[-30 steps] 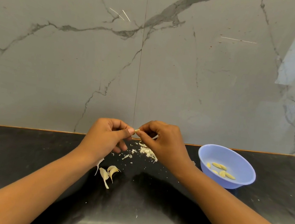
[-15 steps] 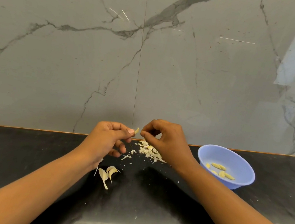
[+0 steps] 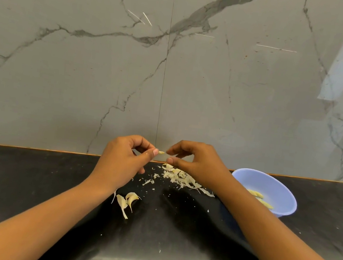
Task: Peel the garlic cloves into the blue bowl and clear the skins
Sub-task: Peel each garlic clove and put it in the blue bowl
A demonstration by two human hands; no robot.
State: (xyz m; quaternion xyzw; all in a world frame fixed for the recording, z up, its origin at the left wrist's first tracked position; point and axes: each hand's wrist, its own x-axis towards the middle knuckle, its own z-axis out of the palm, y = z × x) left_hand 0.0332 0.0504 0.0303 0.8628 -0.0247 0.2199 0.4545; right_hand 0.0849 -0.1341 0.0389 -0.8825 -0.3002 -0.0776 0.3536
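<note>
This is a kitchen. A long, shiny black stone surface (image 3: pixel 30 177) runs along a wall (image 3: pixel 86 76) made of big grey slabs with dark veins like marble, joined by a thin line. Food is being made ready here. Whole garlic cloves (image 3: pixel 127 200) and a heap of dry garlic skins (image 3: pixel 180 177) lie on the surface, and a blue bowl (image 3: pixel 278 186) holds peeled cloves (image 3: pixel 256 194).

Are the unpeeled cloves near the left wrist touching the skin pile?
Apart. Head view shows bare black counter between the unpeeled cloves and the skin pile.
</note>
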